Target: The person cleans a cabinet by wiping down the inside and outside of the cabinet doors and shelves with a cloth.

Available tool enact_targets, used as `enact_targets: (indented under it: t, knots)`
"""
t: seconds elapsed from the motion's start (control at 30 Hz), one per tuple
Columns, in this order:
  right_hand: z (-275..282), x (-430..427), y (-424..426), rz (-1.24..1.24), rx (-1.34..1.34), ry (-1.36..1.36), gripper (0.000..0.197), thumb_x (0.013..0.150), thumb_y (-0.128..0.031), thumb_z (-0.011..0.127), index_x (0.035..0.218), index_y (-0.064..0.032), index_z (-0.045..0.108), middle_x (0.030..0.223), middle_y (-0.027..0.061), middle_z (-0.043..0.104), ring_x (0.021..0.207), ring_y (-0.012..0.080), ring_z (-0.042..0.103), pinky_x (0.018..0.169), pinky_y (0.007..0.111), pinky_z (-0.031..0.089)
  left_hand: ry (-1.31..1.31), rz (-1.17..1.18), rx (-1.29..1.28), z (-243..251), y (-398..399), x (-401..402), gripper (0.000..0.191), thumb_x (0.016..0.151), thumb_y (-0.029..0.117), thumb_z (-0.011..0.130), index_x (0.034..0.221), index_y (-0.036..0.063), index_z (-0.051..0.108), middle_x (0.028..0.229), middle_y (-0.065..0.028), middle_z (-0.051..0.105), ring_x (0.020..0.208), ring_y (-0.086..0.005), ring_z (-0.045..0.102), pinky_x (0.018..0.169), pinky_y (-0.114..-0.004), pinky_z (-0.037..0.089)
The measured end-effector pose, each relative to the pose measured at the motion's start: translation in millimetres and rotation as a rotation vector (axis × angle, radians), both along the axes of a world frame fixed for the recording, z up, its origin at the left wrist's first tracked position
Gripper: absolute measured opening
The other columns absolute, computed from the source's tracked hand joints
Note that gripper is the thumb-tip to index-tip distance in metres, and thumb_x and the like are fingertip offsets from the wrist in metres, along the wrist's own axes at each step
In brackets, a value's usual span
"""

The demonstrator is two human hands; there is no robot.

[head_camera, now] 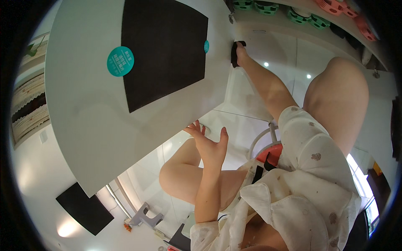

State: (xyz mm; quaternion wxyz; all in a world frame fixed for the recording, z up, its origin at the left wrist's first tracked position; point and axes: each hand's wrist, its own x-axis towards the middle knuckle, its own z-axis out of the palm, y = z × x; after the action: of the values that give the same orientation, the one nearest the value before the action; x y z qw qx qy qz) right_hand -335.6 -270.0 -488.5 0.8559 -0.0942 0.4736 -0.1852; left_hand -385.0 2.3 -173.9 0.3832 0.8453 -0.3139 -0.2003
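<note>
A white cabinet door (94, 131) stands open before me, with a black rectangular panel (166, 53) and round teal stickers (120, 61) bearing writing. My right hand (241, 55) reaches to the far side edge of the door. It grips a black pad (234, 55), pressed near the corner where door and cabinet meet; its exact kind is unclear. Along the door's lower edge, my left hand (212, 147) is raised with thumb and fingers spread. Its fingertips are at that edge; I cannot tell whether they touch it. Nothing is in that hand.
Green plastic articles (266, 8) and coral ones (333, 7) line a shelf at the upper right. Keys (376, 73) hang at the right. Beneath me is a red seat (270, 153) on a light metal frame. A grey plastic stool (146, 216) stands lower left on the white tiles.
</note>
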Motion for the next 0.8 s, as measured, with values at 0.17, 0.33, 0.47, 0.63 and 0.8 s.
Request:
enact_targets:
  t: [0.17,0.33,0.47,0.63,0.8]
  knots:
    - [52,60,150,-0.058,0.213,-0.196,0.048,0.084,-0.046,0.035,0.113,-0.0097,0.048,0.111,0.0099,0.052,0.099,0.0268,0.051,0.086,0.043,0.041,-0.109,0.1,0.126,10,38,27,0.099,0.068,0.004,0.061,0.131,0.0052,-0.015,0.136,-0.0241,0.015,0.123,-0.0399,0.025,0.095,-0.045,0.03]
    - [-55,-17,149,-0.112,0.226,-0.092,0.05,0.085,-0.043,0.038,0.12,-0.0075,0.041,0.12,0.0081,0.045,0.109,0.0233,0.045,0.091,0.038,0.037,-0.001,-0.012,0.031,-1,-10,-7,0.1,0.068,0.005,0.062,0.131,0.0041,-0.014,0.135,-0.0244,0.018,0.123,-0.0401,0.025,0.096,-0.043,0.03]
    - [30,18,215,0.024,0.443,-0.156,0.044,0.088,-0.039,0.033,0.116,-0.0069,0.042,0.117,0.0077,0.047,0.105,0.0233,0.048,0.087,0.039,0.041,-0.082,0.049,0.047,8,24,12,0.099,0.068,0.006,0.063,0.131,0.0037,-0.013,0.134,-0.0248,0.02,0.122,-0.0408,0.027,0.096,-0.043,0.03]
    - [61,3,212,-0.069,0.489,-0.226,0.037,0.089,-0.032,0.032,0.113,-0.0055,0.041,0.112,0.0098,0.048,0.101,0.0259,0.05,0.083,0.04,0.044,-0.072,-0.035,-0.016,-3,7,16,0.098,0.069,0.009,0.064,0.132,0.0034,-0.012,0.134,-0.0248,0.021,0.122,-0.0413,0.027,0.095,-0.043,0.03]
    - [132,-5,219,-0.092,0.48,-0.305,0.037,0.089,-0.032,0.033,0.113,-0.006,0.041,0.112,0.0103,0.048,0.102,0.0249,0.05,0.082,0.04,0.044,-0.177,-0.061,-0.13,-5,15,19,0.095,0.072,0.012,0.062,0.132,0.0024,-0.01,0.135,-0.0231,0.019,0.122,-0.0394,0.028,0.095,-0.044,0.03]
